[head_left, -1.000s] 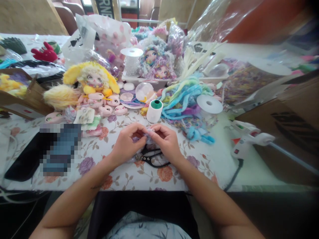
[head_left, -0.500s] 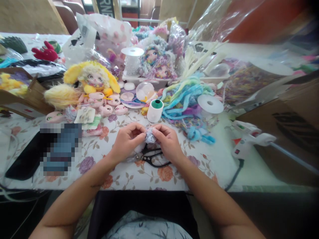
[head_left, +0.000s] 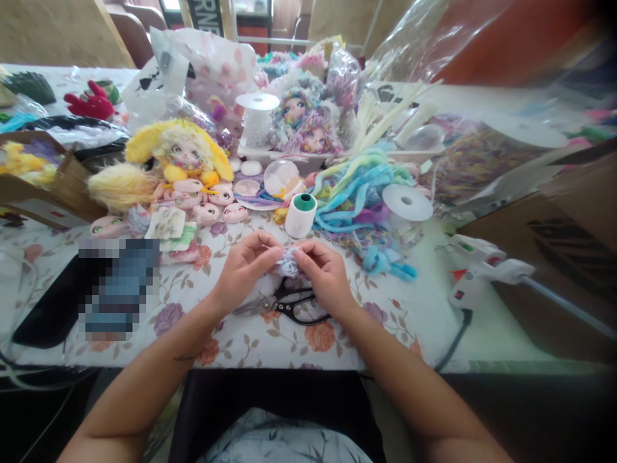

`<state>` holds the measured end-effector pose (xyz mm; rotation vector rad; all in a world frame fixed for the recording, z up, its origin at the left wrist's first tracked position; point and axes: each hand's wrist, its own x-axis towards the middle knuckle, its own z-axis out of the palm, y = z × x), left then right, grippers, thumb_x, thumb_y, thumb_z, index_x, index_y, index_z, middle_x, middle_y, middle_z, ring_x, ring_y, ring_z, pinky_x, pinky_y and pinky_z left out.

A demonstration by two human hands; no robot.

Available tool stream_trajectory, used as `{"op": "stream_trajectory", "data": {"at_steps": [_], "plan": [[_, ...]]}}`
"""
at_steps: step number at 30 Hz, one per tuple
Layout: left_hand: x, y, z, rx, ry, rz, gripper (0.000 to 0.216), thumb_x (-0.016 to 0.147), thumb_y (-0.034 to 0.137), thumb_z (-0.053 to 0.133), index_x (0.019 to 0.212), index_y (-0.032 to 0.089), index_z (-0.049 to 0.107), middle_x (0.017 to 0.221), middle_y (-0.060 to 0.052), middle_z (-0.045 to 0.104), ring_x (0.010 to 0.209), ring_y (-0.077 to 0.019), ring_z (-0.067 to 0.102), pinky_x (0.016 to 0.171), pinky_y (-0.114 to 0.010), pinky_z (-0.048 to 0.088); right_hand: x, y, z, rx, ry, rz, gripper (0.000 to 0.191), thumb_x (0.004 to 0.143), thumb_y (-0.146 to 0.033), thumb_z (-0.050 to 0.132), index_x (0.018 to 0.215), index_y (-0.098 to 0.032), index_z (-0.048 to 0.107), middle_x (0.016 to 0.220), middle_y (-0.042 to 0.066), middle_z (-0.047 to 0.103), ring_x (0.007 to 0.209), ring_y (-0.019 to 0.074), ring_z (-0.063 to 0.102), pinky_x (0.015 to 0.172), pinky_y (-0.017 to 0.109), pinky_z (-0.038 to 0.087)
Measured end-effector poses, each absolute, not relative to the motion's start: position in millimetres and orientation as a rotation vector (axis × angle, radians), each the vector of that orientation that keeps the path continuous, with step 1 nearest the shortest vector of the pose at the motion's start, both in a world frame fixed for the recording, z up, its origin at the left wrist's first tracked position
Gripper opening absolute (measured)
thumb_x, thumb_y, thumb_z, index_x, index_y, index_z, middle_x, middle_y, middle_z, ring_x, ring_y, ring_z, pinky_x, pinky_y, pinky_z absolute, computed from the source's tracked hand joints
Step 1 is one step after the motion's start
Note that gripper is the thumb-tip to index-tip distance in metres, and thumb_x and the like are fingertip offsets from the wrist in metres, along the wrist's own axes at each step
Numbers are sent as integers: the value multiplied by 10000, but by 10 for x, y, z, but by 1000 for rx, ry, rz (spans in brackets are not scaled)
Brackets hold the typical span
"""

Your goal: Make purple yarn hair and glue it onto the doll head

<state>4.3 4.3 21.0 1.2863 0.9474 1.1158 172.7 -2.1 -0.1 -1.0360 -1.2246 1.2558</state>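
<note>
Between my two hands is a small tuft of pale lilac-white yarn [head_left: 288, 264], pinched from both sides. My left hand [head_left: 248, 267] is closed, thumb and forefinger gripping the tuft's left edge. On its right edge, the thumb and fingers of my right hand [head_left: 324, 270] press together. Below the hands lie black-handled scissors [head_left: 294, 305] on the flowered cloth, partly covered by my right hand. Just beyond my fingertips stands a white thread cone [head_left: 301, 215] with a green top.
Doll faces [head_left: 206, 212] and a yellow-eared doll [head_left: 183, 154] are at the left. Blue-green yarn [head_left: 357, 186] and a white spool [head_left: 407, 202] lie right of the cone. A glue gun [head_left: 477, 270] stands by a cardboard box [head_left: 559, 257]. A phone [head_left: 53, 302] lies left.
The yarn tuft looks slightly wider between my fingers, and my left hand has shifted a little. The surrounding things stay where they were.
</note>
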Motion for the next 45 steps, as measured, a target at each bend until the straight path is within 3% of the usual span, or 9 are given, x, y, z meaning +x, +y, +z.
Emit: {"op": "stream_trajectory", "data": {"at_steps": [6, 16, 20, 25, 30, 35, 40, 45], "plan": [[70, 33, 193, 1604, 1071, 1119, 51, 746, 178, 657, 771, 187, 613, 801, -18, 617, 741, -142, 580, 648, -249, 481, 1719, -37, 70, -1030, -1350, 1176, 239, 844, -410, 680, 725, -206, 649, 808, 28, 653, 754, 170, 591, 657, 280, 485], [29, 77, 143, 1281, 980, 1062, 78, 798, 248, 623, 776, 176, 605, 768, -10, 594, 644, -112, 527, 531, -216, 410, 1719, -34, 33, -1022, -1276, 1233, 230, 859, -392, 657, 728, -203, 643, 731, 11, 632, 663, 147, 573, 610, 266, 486], [47, 47, 151, 1486, 997, 1128, 92, 821, 264, 662, 857, 207, 600, 851, -13, 595, 734, -130, 564, 613, -238, 465, 1716, -51, 67, -1039, -1343, 1156, 234, 861, -399, 654, 730, -206, 644, 781, 29, 646, 721, 165, 580, 625, 277, 488], [64, 31, 171, 1686, 1029, 1117, 59, 789, 163, 646, 820, 205, 619, 887, -35, 600, 826, -158, 590, 670, -257, 491, 1711, -58, 83, -1027, -1371, 1104, 227, 871, -381, 646, 731, -202, 639, 794, 28, 642, 719, 159, 577, 637, 278, 487], [56, 44, 109, 1608, 1005, 1117, 141, 776, 82, 604, 858, 196, 613, 874, -16, 612, 827, -140, 592, 728, -254, 485, 1711, -48, 61, -1027, -1328, 1150, 240, 861, -382, 652, 714, -193, 623, 765, 16, 629, 669, 139, 555, 611, 259, 471], [66, 52, 60, 1469, 889, 1178, 160, 819, 108, 609, 934, 210, 566, 890, -4, 601, 828, -134, 610, 758, -270, 504, 1714, -38, -1, -1075, -1199, 1265, 270, 843, -425, 677, 747, -178, 626, 673, -13, 604, 582, 119, 553, 552, 236, 475], [55, 41, 99, 1700, 929, 1159, 152, 848, 99, 582, 857, 210, 684, 932, -43, 606, 899, -160, 597, 789, -293, 491, 1713, -20, -49, -1011, -1120, 1333, 249, 842, -410, 686, 760, -182, 631, 666, -21, 618, 561, 111, 579, 544, 228, 489], [57, 31, 124, 1701, 969, 1190, 207, 844, 104, 592, 946, 219, 731, 948, -52, 627, 907, -171, 614, 767, -290, 502, 1694, -36, -21, -949, -1064, 1406, 207, 782, -364, 726, 841, -194, 624, 723, -24, 628, 610, 124, 617, 594, 254, 526]]}}
